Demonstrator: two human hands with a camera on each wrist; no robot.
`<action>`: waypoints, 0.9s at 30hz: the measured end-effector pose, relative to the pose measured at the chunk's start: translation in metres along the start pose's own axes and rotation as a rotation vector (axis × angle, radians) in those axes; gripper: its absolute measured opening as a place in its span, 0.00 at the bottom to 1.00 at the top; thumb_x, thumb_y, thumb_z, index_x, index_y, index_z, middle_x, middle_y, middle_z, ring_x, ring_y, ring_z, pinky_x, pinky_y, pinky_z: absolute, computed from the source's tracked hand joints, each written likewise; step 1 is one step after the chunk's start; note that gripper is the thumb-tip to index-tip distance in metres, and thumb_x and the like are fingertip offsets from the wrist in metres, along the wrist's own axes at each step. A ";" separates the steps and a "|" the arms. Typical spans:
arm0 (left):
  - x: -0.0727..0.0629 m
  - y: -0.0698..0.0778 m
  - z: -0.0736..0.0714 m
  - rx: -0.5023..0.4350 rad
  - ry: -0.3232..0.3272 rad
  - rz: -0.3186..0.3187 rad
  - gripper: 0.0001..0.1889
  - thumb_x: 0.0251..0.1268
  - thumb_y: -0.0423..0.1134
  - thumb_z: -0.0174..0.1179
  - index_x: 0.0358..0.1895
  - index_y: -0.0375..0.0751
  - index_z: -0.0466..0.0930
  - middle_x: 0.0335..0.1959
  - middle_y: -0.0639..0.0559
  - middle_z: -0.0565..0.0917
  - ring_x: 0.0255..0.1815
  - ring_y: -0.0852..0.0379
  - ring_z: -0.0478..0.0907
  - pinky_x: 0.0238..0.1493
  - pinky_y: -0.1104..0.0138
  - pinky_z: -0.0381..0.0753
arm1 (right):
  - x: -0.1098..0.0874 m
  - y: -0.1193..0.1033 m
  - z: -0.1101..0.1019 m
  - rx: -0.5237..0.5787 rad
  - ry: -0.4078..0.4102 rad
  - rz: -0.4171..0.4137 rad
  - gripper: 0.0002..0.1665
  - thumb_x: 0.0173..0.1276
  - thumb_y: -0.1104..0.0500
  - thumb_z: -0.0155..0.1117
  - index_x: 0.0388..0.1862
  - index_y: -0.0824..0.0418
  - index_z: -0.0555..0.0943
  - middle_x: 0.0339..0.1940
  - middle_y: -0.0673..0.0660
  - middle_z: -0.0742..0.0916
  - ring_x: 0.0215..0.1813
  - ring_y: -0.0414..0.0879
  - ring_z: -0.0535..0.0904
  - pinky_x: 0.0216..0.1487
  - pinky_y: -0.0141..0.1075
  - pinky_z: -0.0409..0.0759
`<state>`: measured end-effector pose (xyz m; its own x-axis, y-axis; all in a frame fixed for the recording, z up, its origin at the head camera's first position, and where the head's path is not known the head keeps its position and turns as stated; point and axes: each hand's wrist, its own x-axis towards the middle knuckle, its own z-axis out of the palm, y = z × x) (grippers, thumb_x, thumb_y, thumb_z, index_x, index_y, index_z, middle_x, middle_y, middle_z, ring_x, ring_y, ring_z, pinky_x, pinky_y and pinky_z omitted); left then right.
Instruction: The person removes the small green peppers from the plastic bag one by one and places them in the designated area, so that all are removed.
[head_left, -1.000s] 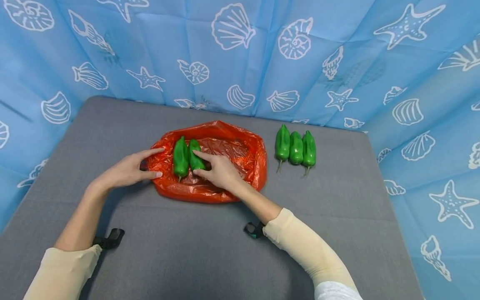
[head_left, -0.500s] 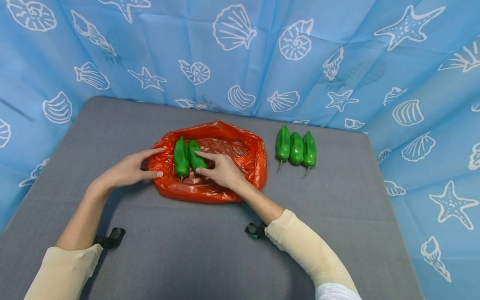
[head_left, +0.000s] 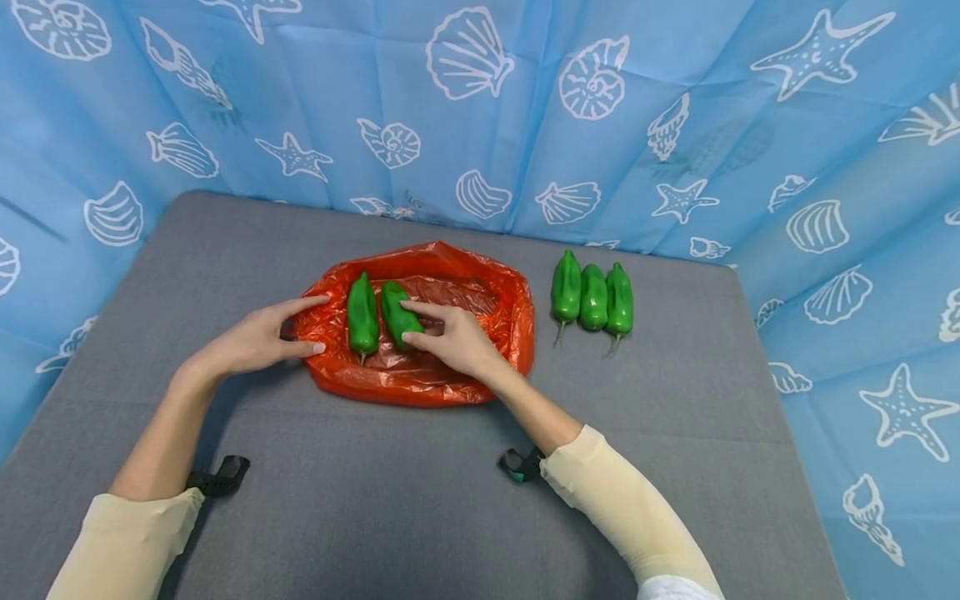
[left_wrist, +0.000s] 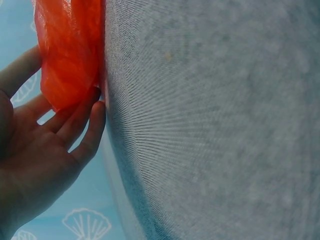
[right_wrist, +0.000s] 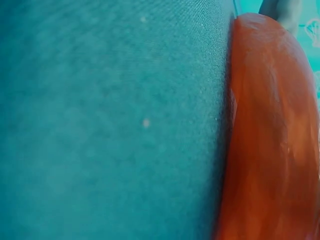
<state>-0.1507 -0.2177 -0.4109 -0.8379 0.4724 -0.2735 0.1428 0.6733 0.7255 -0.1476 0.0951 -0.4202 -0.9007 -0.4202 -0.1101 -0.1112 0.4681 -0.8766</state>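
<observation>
A red plastic bag (head_left: 397, 392) lies spread out like a shallow basin, its mouth facing up. Inside, toward its left end, are two green peppers. My left hand (head_left: 251, 337) grips the bag's left edge, thumb in front and index finger behind; in the left wrist view, fingers reach around the red film (left_wrist: 70, 55). The left pepper (head_left: 362, 317) lies beside it, untouched. My right hand (head_left: 457, 342) reaches in from the right and pinches the right pepper (head_left: 393, 312), with index finger and thumb on its right side. The right wrist view shows only the bag's side (right_wrist: 270, 135) and cloth.
Three more green peppers (head_left: 593, 297) lie side by side right of the bag, stems toward me. Grey cloth covers the table (head_left: 360, 500). A blue curtain (head_left: 420, 192) with white shells hangs behind its far edge.
My right hand has shifted slightly right, and the pepper at its fingertips has slid right too, widening the gap between both peppers. My left hand has stayed at the bag's edge.
</observation>
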 end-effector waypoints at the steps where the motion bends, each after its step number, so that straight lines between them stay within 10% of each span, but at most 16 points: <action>1: 0.000 0.000 0.000 0.001 -0.001 0.000 0.40 0.69 0.47 0.64 0.79 0.43 0.55 0.70 0.30 0.64 0.56 0.39 0.71 0.63 0.37 0.65 | -0.001 0.001 -0.001 0.009 0.002 -0.003 0.30 0.68 0.53 0.70 0.69 0.48 0.77 0.55 0.57 0.86 0.40 0.39 0.85 0.31 0.33 0.79; 15: 0.000 0.002 0.000 0.011 -0.002 -0.005 0.39 0.70 0.48 0.63 0.79 0.42 0.55 0.43 0.40 0.76 0.32 0.51 0.75 0.56 0.45 0.69 | -0.015 0.008 -0.014 0.173 -0.032 -0.013 0.27 0.68 0.50 0.69 0.66 0.45 0.78 0.63 0.51 0.82 0.56 0.44 0.82 0.51 0.38 0.81; 22: -0.001 0.002 0.000 0.013 0.005 -0.003 0.39 0.70 0.48 0.63 0.78 0.42 0.55 0.65 0.31 0.69 0.54 0.41 0.72 0.63 0.39 0.65 | -0.024 0.009 -0.023 0.215 -0.018 -0.023 0.27 0.68 0.53 0.69 0.67 0.47 0.78 0.64 0.52 0.81 0.58 0.48 0.81 0.54 0.40 0.81; 27: -0.001 0.003 0.000 0.015 0.002 -0.007 0.39 0.70 0.47 0.63 0.78 0.42 0.55 0.55 0.35 0.74 0.40 0.47 0.77 0.59 0.42 0.68 | -0.032 0.010 -0.029 0.219 0.010 -0.004 0.28 0.68 0.52 0.69 0.67 0.45 0.78 0.64 0.51 0.81 0.61 0.46 0.79 0.55 0.41 0.80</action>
<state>-0.1496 -0.2161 -0.4088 -0.8400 0.4666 -0.2768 0.1451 0.6849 0.7140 -0.1325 0.1355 -0.4114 -0.9047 -0.4135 -0.1023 -0.0224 0.2861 -0.9579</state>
